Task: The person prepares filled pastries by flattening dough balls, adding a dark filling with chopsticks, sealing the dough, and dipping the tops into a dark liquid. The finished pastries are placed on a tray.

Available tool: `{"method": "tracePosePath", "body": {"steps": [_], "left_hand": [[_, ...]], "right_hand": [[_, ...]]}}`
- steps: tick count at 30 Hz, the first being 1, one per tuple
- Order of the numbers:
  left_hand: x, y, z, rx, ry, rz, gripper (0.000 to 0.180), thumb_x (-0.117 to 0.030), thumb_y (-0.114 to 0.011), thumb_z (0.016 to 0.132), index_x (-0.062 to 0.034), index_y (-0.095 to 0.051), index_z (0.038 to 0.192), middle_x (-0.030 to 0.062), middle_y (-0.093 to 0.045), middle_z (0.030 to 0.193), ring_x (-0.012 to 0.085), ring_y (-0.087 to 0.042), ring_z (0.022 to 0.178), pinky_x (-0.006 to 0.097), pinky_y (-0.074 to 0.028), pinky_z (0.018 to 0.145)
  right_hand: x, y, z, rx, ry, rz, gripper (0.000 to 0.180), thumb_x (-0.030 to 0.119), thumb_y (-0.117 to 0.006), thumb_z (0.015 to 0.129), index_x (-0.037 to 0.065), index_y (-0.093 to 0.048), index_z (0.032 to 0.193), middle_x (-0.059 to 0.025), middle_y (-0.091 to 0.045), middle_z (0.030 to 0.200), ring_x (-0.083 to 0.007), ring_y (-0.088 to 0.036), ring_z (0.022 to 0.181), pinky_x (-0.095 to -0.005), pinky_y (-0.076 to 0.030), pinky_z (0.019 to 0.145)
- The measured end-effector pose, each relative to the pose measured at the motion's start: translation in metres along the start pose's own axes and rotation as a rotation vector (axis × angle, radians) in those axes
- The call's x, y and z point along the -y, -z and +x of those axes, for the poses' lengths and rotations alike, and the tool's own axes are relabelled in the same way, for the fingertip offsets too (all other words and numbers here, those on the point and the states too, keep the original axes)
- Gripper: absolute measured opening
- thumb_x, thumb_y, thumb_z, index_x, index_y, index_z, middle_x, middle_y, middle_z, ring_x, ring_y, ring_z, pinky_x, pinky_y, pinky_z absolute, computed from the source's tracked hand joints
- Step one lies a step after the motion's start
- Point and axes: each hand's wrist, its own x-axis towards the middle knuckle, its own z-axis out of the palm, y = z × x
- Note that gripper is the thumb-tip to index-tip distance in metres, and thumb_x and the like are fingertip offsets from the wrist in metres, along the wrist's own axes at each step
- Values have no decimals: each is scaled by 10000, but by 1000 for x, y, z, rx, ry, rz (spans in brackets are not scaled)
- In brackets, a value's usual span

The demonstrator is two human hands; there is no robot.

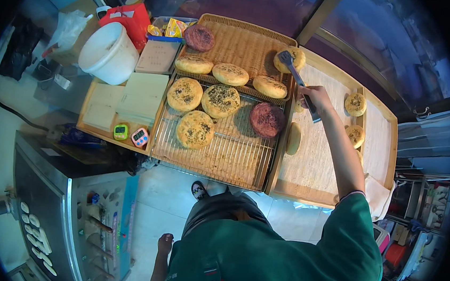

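My right hand (316,99) is closed round a pair of dark grey tongs (296,77). The tips of the tongs are at a round flatbread (295,55) topped with dark seeds, by the right end of a wicker tray (244,38); whether they grip it I cannot tell. A purple flatbread (199,37) and several golden ones lie along that tray. More golden flatbreads (195,129) and another purple one lie flat on the wire rack (223,164). Away from the food, my left hand (165,241) hangs low beside my leg, its fingers too small to read.
To the right, a wooden tray (313,172) holds several flatbreads near its divider. A white bucket (109,53), paper bags (143,93) and two small timers (139,137) are at the left. A steel cabinet (43,194) stands at the lower left.
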Motion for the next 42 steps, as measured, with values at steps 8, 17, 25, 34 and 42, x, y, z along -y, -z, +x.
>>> {"method": "tracePosePath", "body": {"steps": [8,17,25,34,42], "left_hand": [[10,0,8,-80,-71,39,266,-270,-568,904,-19,-643,952,96,-693,813,194,-670,729,334,-512,707],[-49,15,22,40,-100,214,283,-293,-556,898,-29,-640,959,92,-692,816,217,-666,780,346,-504,740],[-32,36,44,-46,-111,-15,261,-270,-575,914,-30,-642,990,81,-686,853,180,-660,787,317,-501,740],[80,15,9,-78,6,244,276,-294,-612,868,-53,-672,989,121,-700,930,276,-673,862,373,-514,765],[43,36,16,73,-11,-29,237,-207,-556,930,-2,-626,1027,84,-682,884,194,-663,837,338,-534,750]], "right_hand": [[-10,22,-85,-73,-51,18,249,200,-616,913,-48,-633,926,-93,-647,757,-134,-602,576,-246,-505,519],[-108,-97,-226,706,-315,98,233,177,-627,907,-16,-635,1036,-68,-669,851,-93,-599,664,-236,-505,594],[-97,-189,-176,667,-303,264,243,205,-616,919,-30,-609,982,-61,-642,841,-91,-573,618,-215,-460,515],[-110,-119,-230,757,-406,284,276,209,-602,924,-31,-600,1061,-99,-663,927,-111,-608,673,-231,-507,555],[-98,-203,-177,665,-332,410,155,164,-598,927,13,-619,954,-39,-650,824,-78,-570,604,-207,-490,548]]}}
